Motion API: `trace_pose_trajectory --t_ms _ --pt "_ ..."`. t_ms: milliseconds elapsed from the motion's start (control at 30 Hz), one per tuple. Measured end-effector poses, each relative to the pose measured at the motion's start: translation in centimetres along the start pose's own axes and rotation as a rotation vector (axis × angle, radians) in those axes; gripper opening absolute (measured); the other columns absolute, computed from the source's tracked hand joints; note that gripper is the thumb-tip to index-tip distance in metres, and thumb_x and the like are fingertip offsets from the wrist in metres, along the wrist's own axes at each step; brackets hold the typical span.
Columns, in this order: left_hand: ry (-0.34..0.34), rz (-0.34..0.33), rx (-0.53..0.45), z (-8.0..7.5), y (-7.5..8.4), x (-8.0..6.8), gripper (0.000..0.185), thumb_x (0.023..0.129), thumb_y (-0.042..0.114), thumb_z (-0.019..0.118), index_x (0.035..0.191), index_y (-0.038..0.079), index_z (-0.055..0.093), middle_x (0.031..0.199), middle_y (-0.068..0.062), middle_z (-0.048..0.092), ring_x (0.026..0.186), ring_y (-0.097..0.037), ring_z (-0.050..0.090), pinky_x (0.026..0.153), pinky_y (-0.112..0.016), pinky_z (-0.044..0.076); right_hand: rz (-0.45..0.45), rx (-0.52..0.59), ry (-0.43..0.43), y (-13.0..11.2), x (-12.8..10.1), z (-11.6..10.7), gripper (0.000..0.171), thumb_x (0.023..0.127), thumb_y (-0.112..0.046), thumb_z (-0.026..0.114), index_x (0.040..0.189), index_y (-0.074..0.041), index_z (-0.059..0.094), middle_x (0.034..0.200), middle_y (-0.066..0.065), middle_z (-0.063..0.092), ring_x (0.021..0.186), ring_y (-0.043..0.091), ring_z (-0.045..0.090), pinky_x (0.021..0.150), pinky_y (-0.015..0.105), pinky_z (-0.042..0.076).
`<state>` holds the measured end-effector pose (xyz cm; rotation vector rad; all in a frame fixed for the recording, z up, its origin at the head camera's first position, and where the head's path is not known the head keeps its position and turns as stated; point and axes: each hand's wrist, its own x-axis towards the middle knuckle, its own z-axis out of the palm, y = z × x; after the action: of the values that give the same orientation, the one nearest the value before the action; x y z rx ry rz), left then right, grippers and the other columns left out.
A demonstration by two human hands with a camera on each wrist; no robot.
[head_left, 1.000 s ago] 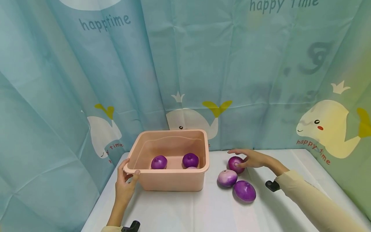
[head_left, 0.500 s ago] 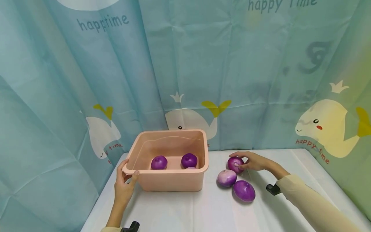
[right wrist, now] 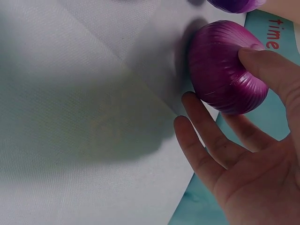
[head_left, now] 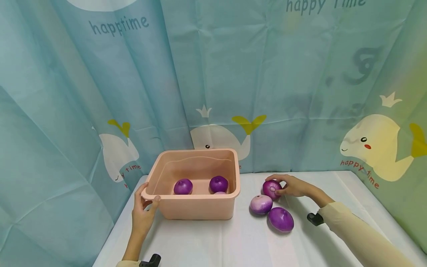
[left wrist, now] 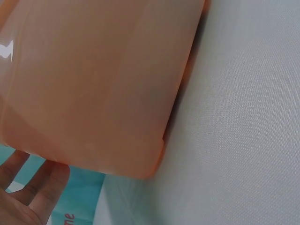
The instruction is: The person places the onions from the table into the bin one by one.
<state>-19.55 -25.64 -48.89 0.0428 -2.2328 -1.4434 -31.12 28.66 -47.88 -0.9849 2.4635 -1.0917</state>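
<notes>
Right hand [head_left: 293, 186] pinching the far onion [head_left: 271, 188] on the table [head_left: 233, 241], beside 2 others. Left hand [head_left: 144, 211] gripping the tub [head_left: 197, 209] corner. Shallow fingertip hold; likely to slip and roll away.

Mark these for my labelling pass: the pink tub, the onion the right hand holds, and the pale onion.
pink tub [head_left: 200, 207], head view, front wall.
held onion [head_left: 271, 187], head view, exposed side.
pale onion [head_left: 261, 204], head view, top.
</notes>
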Motion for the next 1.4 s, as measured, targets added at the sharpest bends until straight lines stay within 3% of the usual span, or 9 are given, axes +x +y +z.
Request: trace_pose_trajectory --t_ms 467,600,767,1033,1100,1300,1400 --pt "-0.021 -0.012 -0.004 -0.1 0.3 -0.1 0.065 0.101 0.018 0.066 0.157 0.022 0.034 0.152 -0.014 0.047 0.107 -0.003 0.053 0.081 -0.010 0.049 0.058 -0.061 0.036 -0.6 0.2 0.1 0.045 0.093 -0.011 0.076 0.134 -0.007 0.060 0.127 0.018 0.059 0.100 0.027 0.062 0.078 0.030 0.056" --pt "-0.035 -0.017 -0.004 -0.1 0.3 -0.1 0.065 0.101 0.019 0.065 0.158 0.022 0.032 0.154 -0.013 0.044 0.110 -0.007 0.053 0.083 -0.011 0.049 0.068 -0.103 0.040 -1.0 0.3 -0.6 0.046 0.091 -0.013 0.078 0.133 -0.008 0.060 0.119 0.017 0.061 0.091 0.024 0.064 0.073 0.029 0.055" --pt "-0.068 -0.030 -0.013 -0.4 0.5 -0.2 0.067 0.103 0.020 0.063 0.160 0.024 0.028 0.159 -0.012 0.038 0.128 -0.024 0.052 0.094 -0.015 0.044 0.070 -0.122 0.050 -2.3 0.1 -2.4 0.049 0.091 -0.013 0.078 0.135 -0.004 0.059 0.115 0.019 0.061 0.080 0.017 0.066 0.068 0.029 0.056" --pt "-0.112 -0.043 -0.071 -0.8 1.6 -0.4 0.073 0.104 0.019 0.062 0.164 0.026 0.020 0.165 -0.012 0.029 0.143 -0.030 0.043 0.093 -0.006 0.039 0.003 -0.224 0.125 -4.9 -0.7 -5.9 0.048 0.088 -0.013 0.082 0.131 -0.001 0.063 0.111 0.014 0.066 0.092 0.024 0.060 0.069 0.028 0.056" --pt "-0.118 -0.046 -0.091 -0.9 1.8 -0.5 0.072 0.105 0.019 0.061 0.164 0.026 0.020 0.165 -0.012 0.028 0.143 -0.036 0.041 0.093 -0.006 0.040 0.000 -0.241 0.148 -5.5 -0.9 -6.9 0.048 0.088 -0.013 0.082 0.131 -0.002 0.063 0.111 0.014 0.066 0.089 0.023 0.062 0.068 0.028 0.057" --pt "-0.135 -0.095 -0.129 -0.9 2.0 -0.7 0.070 0.106 0.021 0.059 0.163 0.028 0.020 0.164 -0.014 0.029 0.129 -0.035 0.053 0.085 -0.015 0.052 0.021 -0.258 0.199 -7.6 -1.4 -9.5 0.048 0.088 -0.011 0.082 0.131 -0.003 0.063 0.101 0.012 0.064 0.072 0.013 0.068 0.067 0.028 0.057" --pt "-0.134 -0.103 -0.125 -0.8 1.9 -0.7 0.069 0.106 0.023 0.059 0.163 0.028 0.020 0.164 -0.016 0.030 0.127 -0.041 0.054 0.084 -0.016 0.052 0.036 -0.260 0.215 -8.4 -1.7 -10.4 0.049 0.088 -0.011 0.082 0.133 -0.003 0.062 0.099 0.012 0.062 0.070 0.012 0.068 0.067 0.027 0.057"
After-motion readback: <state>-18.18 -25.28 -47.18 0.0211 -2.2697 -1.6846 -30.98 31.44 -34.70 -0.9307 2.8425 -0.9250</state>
